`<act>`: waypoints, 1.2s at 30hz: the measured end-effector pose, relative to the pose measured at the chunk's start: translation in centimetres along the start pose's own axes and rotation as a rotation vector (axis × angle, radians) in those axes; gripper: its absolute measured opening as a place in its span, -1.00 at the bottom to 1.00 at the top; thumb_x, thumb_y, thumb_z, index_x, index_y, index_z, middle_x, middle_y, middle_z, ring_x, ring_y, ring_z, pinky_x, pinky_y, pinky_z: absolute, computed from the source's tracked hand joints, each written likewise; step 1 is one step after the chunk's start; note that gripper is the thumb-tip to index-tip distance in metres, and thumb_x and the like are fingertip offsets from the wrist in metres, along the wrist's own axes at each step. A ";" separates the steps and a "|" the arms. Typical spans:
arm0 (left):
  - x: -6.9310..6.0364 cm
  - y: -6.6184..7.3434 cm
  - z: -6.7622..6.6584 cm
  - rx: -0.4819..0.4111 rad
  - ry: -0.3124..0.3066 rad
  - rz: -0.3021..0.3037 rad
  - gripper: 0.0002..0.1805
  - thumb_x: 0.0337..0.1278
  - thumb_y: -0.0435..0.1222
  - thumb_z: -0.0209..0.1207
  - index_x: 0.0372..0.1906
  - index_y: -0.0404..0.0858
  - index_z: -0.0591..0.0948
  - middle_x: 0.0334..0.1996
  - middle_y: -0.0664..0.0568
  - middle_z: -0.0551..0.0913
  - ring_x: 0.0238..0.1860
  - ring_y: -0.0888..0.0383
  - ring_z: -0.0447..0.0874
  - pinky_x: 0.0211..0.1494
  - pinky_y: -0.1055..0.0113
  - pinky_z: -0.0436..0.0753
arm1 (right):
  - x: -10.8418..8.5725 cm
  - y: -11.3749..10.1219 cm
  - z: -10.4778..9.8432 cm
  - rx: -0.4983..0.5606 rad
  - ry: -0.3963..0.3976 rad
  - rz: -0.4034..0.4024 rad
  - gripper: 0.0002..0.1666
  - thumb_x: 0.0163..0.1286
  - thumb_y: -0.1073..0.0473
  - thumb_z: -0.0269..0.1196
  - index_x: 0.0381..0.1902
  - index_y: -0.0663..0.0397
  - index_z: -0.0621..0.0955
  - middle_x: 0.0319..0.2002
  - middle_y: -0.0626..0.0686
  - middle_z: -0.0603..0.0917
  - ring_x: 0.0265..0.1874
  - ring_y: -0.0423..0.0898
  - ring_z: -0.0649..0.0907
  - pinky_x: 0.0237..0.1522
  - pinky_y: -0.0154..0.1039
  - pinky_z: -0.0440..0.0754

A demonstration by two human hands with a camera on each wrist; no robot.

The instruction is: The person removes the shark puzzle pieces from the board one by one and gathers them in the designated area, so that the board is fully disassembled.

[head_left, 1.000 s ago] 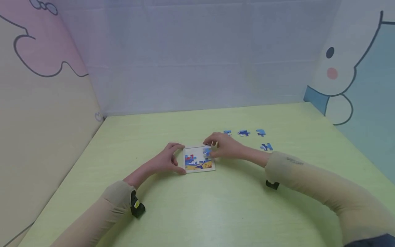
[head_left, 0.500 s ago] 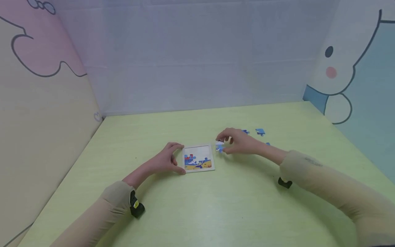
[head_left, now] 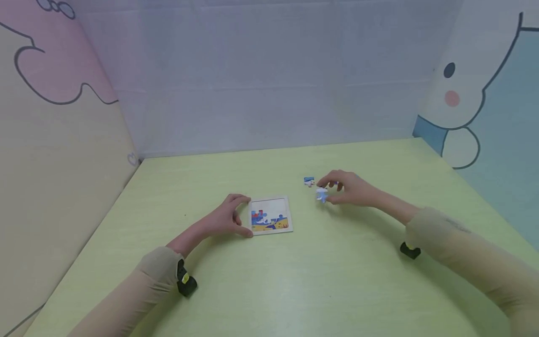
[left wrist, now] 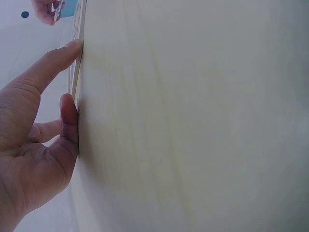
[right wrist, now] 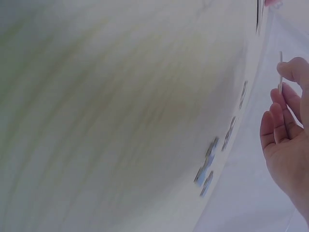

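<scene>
A square puzzle tray [head_left: 289, 215] with a white rim lies on the table, its lower part filled with joined blue, red and yellow pieces and its upper part showing white. My left hand [head_left: 229, 217] holds the tray by its left side, thumb at the near corner and index finger at the far one. Off to the right, my right hand [head_left: 351, 188] pinches a light-blue and white jigsaw piece [head_left: 322, 195] above the table. In the right wrist view, that jigsaw piece [right wrist: 281, 72] is seen edge-on between thumb and fingers.
One loose jigsaw piece [head_left: 309, 181] lies just left of the right hand's fingers. In the right wrist view, several loose pieces [right wrist: 205, 164] lie on the table; the right hand hides most of them from the head camera. Printed partition walls [head_left: 219, 117] bound the table [head_left: 269, 290].
My right hand has lifted the jigsaw piece away from the tray's upper right area and carried it right, towards the loose pieces. The left hand has stayed at the tray.
</scene>
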State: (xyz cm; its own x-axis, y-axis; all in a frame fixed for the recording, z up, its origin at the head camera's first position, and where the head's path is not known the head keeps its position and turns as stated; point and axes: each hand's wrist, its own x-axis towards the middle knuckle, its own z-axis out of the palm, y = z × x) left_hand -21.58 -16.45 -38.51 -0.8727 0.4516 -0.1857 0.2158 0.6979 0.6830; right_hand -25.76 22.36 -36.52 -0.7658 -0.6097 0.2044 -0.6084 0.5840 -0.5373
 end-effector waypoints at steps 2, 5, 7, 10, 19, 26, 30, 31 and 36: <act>0.0 -0.1 0.0 -0.001 0.001 0.000 0.06 -0.15 -0.15 0.54 0.49 -0.19 0.21 0.45 -0.11 0.08 -0.33 0.18 0.51 -0.21 0.40 0.51 | -0.3 0.4 -0.3 -0.015 0.010 0.008 -0.53 0.20 0.28 0.39 0.10 0.13 0.62 0.00 0.05 0.69 -0.10 -0.04 0.60 -0.10 -0.10 0.61; 0.1 -0.3 0.0 -0.003 0.003 -0.003 0.07 -0.16 -0.15 0.54 0.49 -0.18 0.22 0.45 -0.10 0.08 -0.33 0.18 0.51 -0.21 0.39 0.52 | -0.7 0.7 -0.7 -0.019 0.012 0.040 -0.52 0.20 0.28 0.39 0.11 0.14 0.62 0.01 0.06 0.69 -0.08 -0.04 0.58 -0.07 -0.08 0.57; 0.1 -0.4 0.0 -0.004 0.004 -0.004 0.07 -0.16 -0.15 0.54 0.49 -0.17 0.22 0.46 -0.10 0.08 -0.33 0.18 0.51 -0.20 0.39 0.52 | -0.9 1.0 -0.9 -0.019 0.008 0.061 -0.53 0.21 0.27 0.38 0.11 0.14 0.63 0.02 0.06 0.68 -0.06 -0.03 0.57 -0.05 -0.06 0.56; 0.2 -0.4 0.0 -0.002 0.002 -0.004 0.07 -0.16 -0.14 0.54 0.49 -0.18 0.22 0.46 -0.11 0.07 -0.33 0.18 0.52 -0.20 0.39 0.52 | -1.1 1.4 -1.1 -0.036 -0.004 0.087 -0.55 0.23 0.24 0.39 0.11 0.12 0.64 0.03 0.06 0.67 -0.02 -0.01 0.55 -0.02 -0.04 0.54; 0.2 -0.2 0.0 0.008 0.003 -0.005 0.06 -0.14 -0.14 0.54 0.49 -0.18 0.22 0.46 -0.11 0.08 -0.33 0.18 0.51 -0.20 0.39 0.51 | -1.6 2.4 -1.2 -0.088 -0.029 0.104 -0.57 0.22 0.20 0.42 0.08 0.02 0.67 0.04 0.04 0.70 0.01 0.00 0.56 -0.03 -0.01 0.55; 0.2 -0.2 0.0 0.006 0.002 0.000 0.06 -0.15 -0.14 0.54 0.49 -0.19 0.22 0.45 -0.12 0.08 -0.34 0.19 0.50 -0.21 0.41 0.50 | -1.9 2.7 -1.1 -0.112 -0.049 0.114 -0.60 0.17 0.22 0.44 0.00 -0.03 0.71 0.01 0.03 0.72 -0.02 -0.01 0.54 -0.07 -0.13 0.43; 0.2 -0.2 0.0 0.001 0.000 0.002 0.06 -0.14 -0.15 0.54 0.49 -0.20 0.22 0.45 -0.12 0.08 -0.34 0.19 0.50 -0.22 0.41 0.50 | -1.9 2.9 -1.0 -0.116 -0.075 0.117 -0.61 0.14 0.19 0.46 -0.03 -0.08 0.72 -0.03 -0.02 0.72 -0.04 -0.03 0.52 -0.05 -0.11 0.39; 0.2 -0.2 0.0 -0.001 0.001 -0.003 0.05 -0.15 -0.15 0.54 0.49 -0.19 0.22 0.45 -0.11 0.08 -0.34 0.19 0.50 -0.22 0.41 0.49 | -1.9 2.9 -1.0 -0.117 -0.083 0.120 -0.61 0.14 0.19 0.46 -0.03 -0.09 0.72 -0.04 -0.02 0.72 -0.04 -0.03 0.51 -0.04 -0.11 0.38; 0.1 0.0 0.0 -0.005 0.000 -0.006 0.05 -0.14 -0.15 0.54 0.49 -0.19 0.22 0.46 -0.11 0.07 -0.34 0.18 0.50 -0.21 0.40 0.49 | -1.8 2.8 -1.2 -0.117 -0.123 0.157 -0.61 0.16 0.17 0.45 -0.01 -0.11 0.71 0.01 0.02 0.69 -0.02 0.00 0.49 0.01 -0.05 0.38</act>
State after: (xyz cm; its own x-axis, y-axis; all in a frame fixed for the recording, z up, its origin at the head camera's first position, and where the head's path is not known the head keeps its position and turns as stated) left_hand -21.68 -16.44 -38.55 -0.8740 0.4473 -0.1897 0.2083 0.6977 0.6854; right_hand -26.33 25.70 -37.42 -0.8262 -0.5630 0.0210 -0.5094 0.7306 -0.4547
